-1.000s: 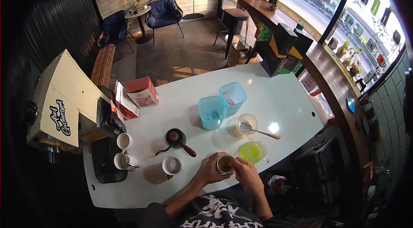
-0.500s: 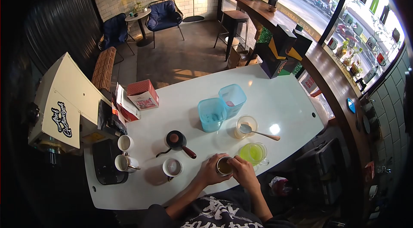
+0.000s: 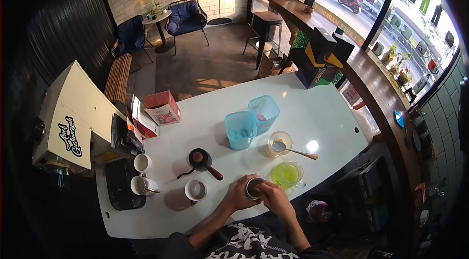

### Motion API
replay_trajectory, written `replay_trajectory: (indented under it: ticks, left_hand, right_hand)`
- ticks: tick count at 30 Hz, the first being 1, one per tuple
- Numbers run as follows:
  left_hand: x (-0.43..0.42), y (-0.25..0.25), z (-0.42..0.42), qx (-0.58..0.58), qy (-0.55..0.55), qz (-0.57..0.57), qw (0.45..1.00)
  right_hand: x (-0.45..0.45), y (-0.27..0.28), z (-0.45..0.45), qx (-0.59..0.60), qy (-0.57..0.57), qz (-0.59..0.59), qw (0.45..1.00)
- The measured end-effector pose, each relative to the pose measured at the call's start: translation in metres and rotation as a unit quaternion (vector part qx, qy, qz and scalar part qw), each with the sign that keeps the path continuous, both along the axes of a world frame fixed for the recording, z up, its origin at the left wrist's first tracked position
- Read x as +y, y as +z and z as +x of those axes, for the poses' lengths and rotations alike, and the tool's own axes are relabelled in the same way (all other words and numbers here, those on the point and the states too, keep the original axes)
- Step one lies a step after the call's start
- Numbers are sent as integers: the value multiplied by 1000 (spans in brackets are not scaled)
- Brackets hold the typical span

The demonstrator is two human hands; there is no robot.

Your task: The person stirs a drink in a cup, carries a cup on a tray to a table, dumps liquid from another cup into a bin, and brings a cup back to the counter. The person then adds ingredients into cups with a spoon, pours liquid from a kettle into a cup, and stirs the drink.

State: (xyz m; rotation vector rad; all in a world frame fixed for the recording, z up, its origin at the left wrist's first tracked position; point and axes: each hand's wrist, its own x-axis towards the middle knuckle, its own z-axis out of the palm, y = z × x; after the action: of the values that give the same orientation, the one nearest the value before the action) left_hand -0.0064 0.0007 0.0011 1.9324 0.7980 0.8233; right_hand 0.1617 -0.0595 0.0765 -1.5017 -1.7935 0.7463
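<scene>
With the held cup (image 3: 252, 191) as my clock centre and 12 at the top of my feed, I read black script on the cream machine (image 3: 73, 100) near 10 o'clock; its upper line looks like "Arief". The window lettering (image 3: 338, 25) at 1 shows back to front as "LASER MARKING". Print on the red-and-white box (image 3: 162, 109), between 10 and 11, and on the dark shirt (image 3: 244, 242) at 6 I can't make out for sure.

My left grip (image 3: 239, 196) is wrapped round the cup at the near side of the worktop (image 3: 312, 112). My right grip (image 3: 276, 196) is bunched narrow over the cup's mouth, hiding part of the inside; I cannot tell whether it pinches anything.

A glass jug of green liquid (image 3: 287, 175) sits just beside my right grip at 2. At 1, a container (image 3: 270, 151) has a spoon (image 3: 299, 151) leaning across its rim. 2 blue tubs (image 3: 239, 134) stand at 12. I have a white cup (image 3: 196, 190) at 9, a dark kettle (image 3: 198, 162) at 10, and 2 pale mugs (image 3: 140, 186) farther out at 9.
</scene>
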Motion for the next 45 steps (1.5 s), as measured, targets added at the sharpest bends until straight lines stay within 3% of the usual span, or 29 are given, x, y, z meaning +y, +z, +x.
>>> replay_trajectory:
  ticks: [9, 22, 27, 34, 37, 45]
  left_hand:
    - [-1, 3, 2, -15, 15, 20, 1000]
    - [0, 4, 1, -16, -5, 20, 1000]
    - [-1, 6, 1, -36, -9, -53, 998]
    - [-3, 9, 3, -29, 8, -18, 999]
    - [-6, 15, 3, -41, 17, -62, 997]
    - [1, 0, 3, -83, 42, 7, 996]
  right_hand:
    - [3, 18, 8, -90, -4, 0, 996]
    - [2, 6, -9, -19, -13, 48, 999]
    - [-5, 9, 4, -66, 47, -36, 996]
    - [-7, 20, 9, -79, 10, -4, 997]
    - [-5, 20, 7, -120, -12, 4, 993]
    - [-1, 18, 0, -23, 0, 26, 999]
